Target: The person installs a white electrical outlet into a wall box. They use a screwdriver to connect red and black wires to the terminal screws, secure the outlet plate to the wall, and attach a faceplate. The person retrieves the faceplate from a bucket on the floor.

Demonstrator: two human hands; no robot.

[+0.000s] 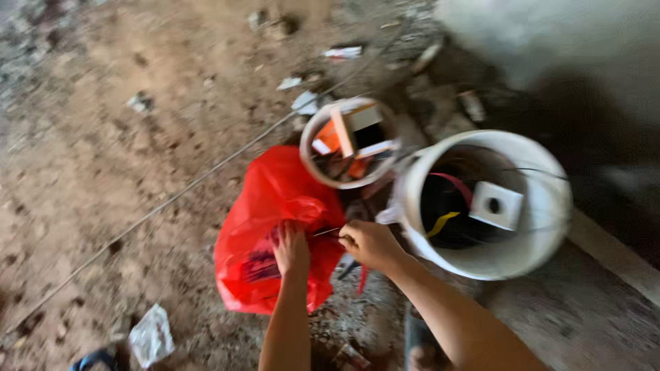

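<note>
A red plastic bag (265, 206) lies on the dirt ground. My left hand (291, 249) rests on the bag's mouth with fingers pressed into the plastic. My right hand (368, 242) is beside it, pinching a thin wire or nail (326, 232) that points toward the left hand. The frame is motion-blurred, so the thin item's kind is unclear.
A large white bucket (543, 240) holds dark cables, a yellow strand and a white box. A smaller white bucket (313, 137) holds orange and white pieces. A long thin wire (158, 206) crosses the dirt. Scraps and a crumpled wrapper (151, 336) lie about.
</note>
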